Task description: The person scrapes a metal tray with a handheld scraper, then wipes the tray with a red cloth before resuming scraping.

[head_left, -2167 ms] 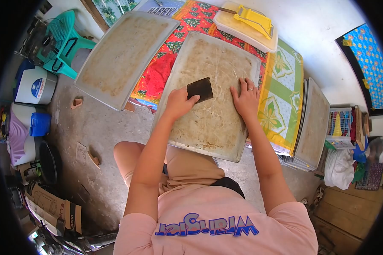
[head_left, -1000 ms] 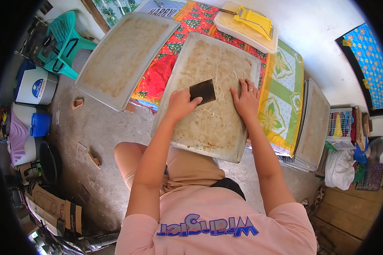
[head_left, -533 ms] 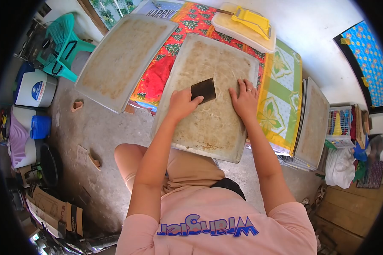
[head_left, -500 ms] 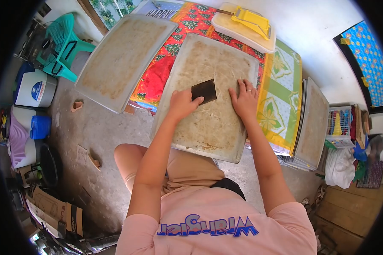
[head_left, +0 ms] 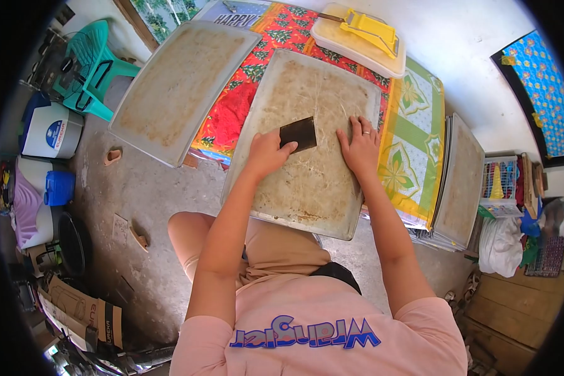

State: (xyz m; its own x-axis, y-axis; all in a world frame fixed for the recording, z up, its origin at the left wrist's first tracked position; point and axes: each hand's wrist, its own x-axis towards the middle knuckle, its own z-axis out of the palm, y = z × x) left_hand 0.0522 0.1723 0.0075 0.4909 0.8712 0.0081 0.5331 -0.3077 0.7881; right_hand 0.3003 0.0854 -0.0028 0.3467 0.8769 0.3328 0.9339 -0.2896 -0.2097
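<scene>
My left hand (head_left: 269,152) is closed on the edge of a dark, flat, rectangular scraper (head_left: 298,135), whose blade lies against a large metal baking tray (head_left: 307,188). Brownish stains and pale scratches cover the tray's surface. Its near end extends over my lap, while its far part lies on the table. On the tray's right side rests my right hand (head_left: 360,145), fingers stretched out and flat, with a ring on one finger. A red cloth (head_left: 233,116) lies just left of the tray.
A second stained tray (head_left: 185,88) lies at the left. Behind, a white tub (head_left: 357,47) carries a yellow tool (head_left: 370,31). Several trays (head_left: 460,182) are stacked at the right, beside a green-patterned tablecloth (head_left: 413,147). A teal chair (head_left: 94,69) stands far left.
My left hand and the scraper have shifted very slightly left on the tray. My right hand stays in nearly the same place.
</scene>
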